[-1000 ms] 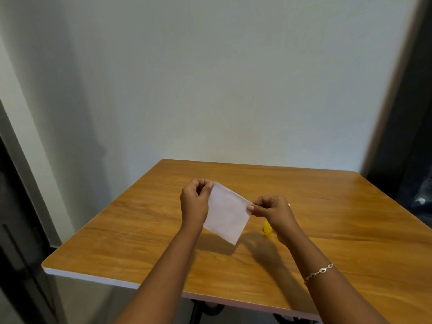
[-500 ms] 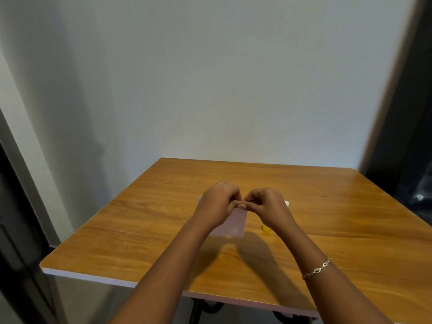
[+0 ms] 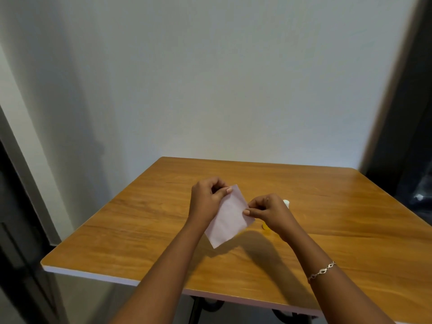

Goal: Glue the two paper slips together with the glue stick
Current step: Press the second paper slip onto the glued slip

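A pale white paper slip [image 3: 230, 218] is held in the air above the wooden table [image 3: 145, 220], tilted with one corner pointing down. My left hand [image 3: 207, 202] pinches its upper left edge. My right hand [image 3: 268, 210] pinches its right edge. I cannot tell whether it is one sheet or two lying together. The glue stick lies on the table behind my right hand, mostly hidden: its yellow end [image 3: 266, 226] and white end [image 3: 286, 203] stick out.
A white wall stands close behind the table. Dark openings flank the table on the left and right. A bracelet [image 3: 321, 270] sits on my right wrist. Black table legs show under the front edge.
Half a second ago my hands were pressed together over the paper low near the table. They have since moved apart and lifted the paper up, spread between them.
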Demonstrator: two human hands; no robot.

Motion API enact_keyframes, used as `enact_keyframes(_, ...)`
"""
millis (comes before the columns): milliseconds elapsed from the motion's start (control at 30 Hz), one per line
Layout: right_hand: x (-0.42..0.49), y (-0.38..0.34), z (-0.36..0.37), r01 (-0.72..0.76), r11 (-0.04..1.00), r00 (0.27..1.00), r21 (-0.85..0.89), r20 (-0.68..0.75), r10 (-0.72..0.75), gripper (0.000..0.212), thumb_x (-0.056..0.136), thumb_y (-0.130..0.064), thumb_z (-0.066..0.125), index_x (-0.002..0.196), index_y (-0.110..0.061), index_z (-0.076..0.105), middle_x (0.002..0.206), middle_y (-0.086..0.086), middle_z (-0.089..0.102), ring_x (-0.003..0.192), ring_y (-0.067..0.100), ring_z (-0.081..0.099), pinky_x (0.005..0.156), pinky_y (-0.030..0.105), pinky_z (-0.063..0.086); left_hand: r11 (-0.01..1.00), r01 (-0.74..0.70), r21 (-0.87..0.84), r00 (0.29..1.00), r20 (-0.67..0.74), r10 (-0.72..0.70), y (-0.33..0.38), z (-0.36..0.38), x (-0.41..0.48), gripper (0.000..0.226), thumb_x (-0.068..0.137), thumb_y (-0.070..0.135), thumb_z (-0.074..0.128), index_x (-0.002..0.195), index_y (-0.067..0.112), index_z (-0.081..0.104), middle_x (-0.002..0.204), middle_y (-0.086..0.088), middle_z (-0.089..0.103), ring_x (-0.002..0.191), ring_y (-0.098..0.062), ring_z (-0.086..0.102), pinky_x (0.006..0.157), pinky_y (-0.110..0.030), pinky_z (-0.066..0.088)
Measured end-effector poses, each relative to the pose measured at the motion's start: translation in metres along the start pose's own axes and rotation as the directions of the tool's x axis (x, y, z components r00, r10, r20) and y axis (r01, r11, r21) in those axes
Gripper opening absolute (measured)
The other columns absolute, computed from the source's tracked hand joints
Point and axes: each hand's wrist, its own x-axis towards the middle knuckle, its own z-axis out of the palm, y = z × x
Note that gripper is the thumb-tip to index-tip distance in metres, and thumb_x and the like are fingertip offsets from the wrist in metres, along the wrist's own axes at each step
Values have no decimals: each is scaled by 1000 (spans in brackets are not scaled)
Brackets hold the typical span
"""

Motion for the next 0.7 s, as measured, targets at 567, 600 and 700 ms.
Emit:
enact_keyframes(567, -3, -8, -1, 107, 919, 989, -380, -52, -136, 16, 82, -19, 66, 88, -5, 70, 79, 8, 70, 69, 12, 57, 61, 20, 38, 723, -428, 542, 900, 331, 285, 10, 12, -5, 22, 87, 22, 58, 108, 16, 60, 113, -2, 60, 112, -19, 44, 89, -28, 36)
enact_keyframes(600, -3, -10, 0, 123, 903, 987, -411, -43, -154, 17, 82, -19, 65, 90, -4, 70, 85, 11, 71, 75, 17, 59, 64, 24, 38, 701, -446, 557, 885, 394, 250, 13, 14, -4, 19, 88, 21, 57, 105, 15, 61, 111, -2, 60, 110, -19, 45, 88, -29, 37)
enact_keyframes(700, -4, -14, 2, 182, 869, 973, -459, -40, -225, 18, 82, -22, 65, 89, -5, 70, 86, 13, 72, 80, 22, 60, 67, 26, 39, 732, -391, 558, 891, 429, 149, 18, 15, -2, 12, 89, 13, 54, 95, 13, 64, 102, -6, 63, 98, -21, 53, 79, -33, 45)
